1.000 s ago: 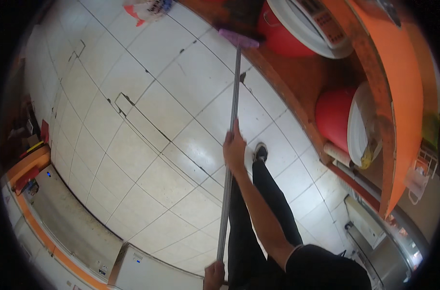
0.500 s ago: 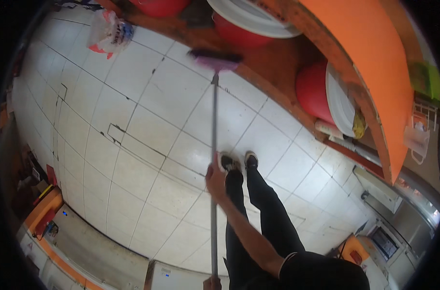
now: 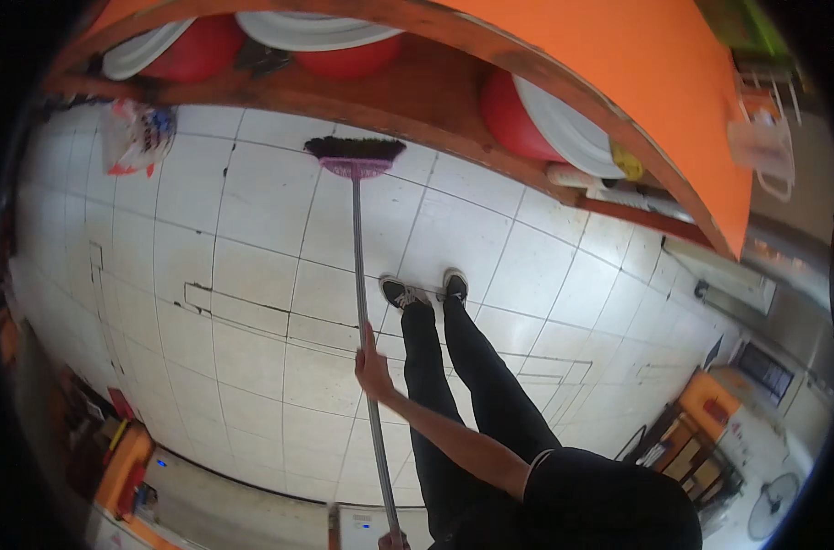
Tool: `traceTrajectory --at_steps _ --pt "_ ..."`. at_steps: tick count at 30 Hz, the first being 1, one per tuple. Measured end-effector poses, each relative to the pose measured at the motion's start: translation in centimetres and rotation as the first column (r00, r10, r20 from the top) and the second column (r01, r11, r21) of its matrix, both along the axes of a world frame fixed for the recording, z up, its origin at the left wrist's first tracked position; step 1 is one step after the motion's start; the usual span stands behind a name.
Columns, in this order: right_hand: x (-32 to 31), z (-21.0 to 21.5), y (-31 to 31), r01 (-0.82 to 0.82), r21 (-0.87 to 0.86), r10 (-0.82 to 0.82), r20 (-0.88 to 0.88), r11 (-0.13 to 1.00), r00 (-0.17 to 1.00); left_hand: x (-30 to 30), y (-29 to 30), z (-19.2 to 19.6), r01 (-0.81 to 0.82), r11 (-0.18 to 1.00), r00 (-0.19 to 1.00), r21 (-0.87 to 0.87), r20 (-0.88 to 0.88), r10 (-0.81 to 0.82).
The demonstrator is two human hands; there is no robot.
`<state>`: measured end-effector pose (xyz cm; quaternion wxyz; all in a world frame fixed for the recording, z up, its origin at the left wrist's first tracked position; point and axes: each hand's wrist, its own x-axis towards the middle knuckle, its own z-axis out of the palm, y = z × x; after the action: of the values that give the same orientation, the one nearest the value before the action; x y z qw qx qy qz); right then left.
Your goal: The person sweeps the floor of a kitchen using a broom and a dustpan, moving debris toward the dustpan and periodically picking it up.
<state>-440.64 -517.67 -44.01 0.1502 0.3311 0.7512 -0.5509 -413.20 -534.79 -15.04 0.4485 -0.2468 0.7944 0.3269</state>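
A broom point(image 3: 362, 240) with a long grey handle slants up the middle of the view. Its purple head point(image 3: 355, 168) has dark bristles point(image 3: 353, 147) that lie at the floor close to the low orange shelf. My right hand point(image 3: 373, 371) is closed around the middle of the handle, one finger stretched along it. Lower down, at the bottom edge of the view, my left hand point(image 3: 394, 541) is wrapped round the handle's upper end; only part of this hand shows. My dark shoes point(image 3: 397, 291) stand on the tiles right of the handle.
Along the far side runs an orange shelf unit point(image 3: 619, 82) holding red tubs point(image 3: 202, 50) and white basins point(image 3: 321, 30). A plastic bag point(image 3: 135, 137) sits on the white tiled floor point(image 3: 252, 202) at far left. White cabinets and a fan point(image 3: 774, 495) line the near side.
My view has turned, so the shelf and bag sit differently in it. The broom head now appears further left and a little farther from the shelf's base. Both hands keep hold of the handle.
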Motion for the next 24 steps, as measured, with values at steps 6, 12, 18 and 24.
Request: traceTrajectory --at_steps 6,12,18,24 --pt "9.2 7.2 11.2 0.266 0.205 -0.297 0.137 0.942 0.945 -3.8 -1.8 6.9 -0.467 0.882 0.732 -0.060 0.533 0.424" --pt "19.8 0.1 28.6 0.630 0.376 -0.734 0.362 0.679 0.575 -22.3 14.0 4.0 0.180 0.924 0.823 0.336 0.464 -0.329" --pt "28.1 -8.4 48.1 0.780 0.039 -0.781 0.042 0.624 0.623 -21.8 26.9 -8.3 -0.175 0.738 0.984 0.652 0.083 0.160" --pt "20.7 -5.0 45.9 -0.234 0.397 0.119 0.293 0.887 0.949 -21.0 32.9 -13.8 -0.328 0.140 0.553 0.934 0.069 0.830"
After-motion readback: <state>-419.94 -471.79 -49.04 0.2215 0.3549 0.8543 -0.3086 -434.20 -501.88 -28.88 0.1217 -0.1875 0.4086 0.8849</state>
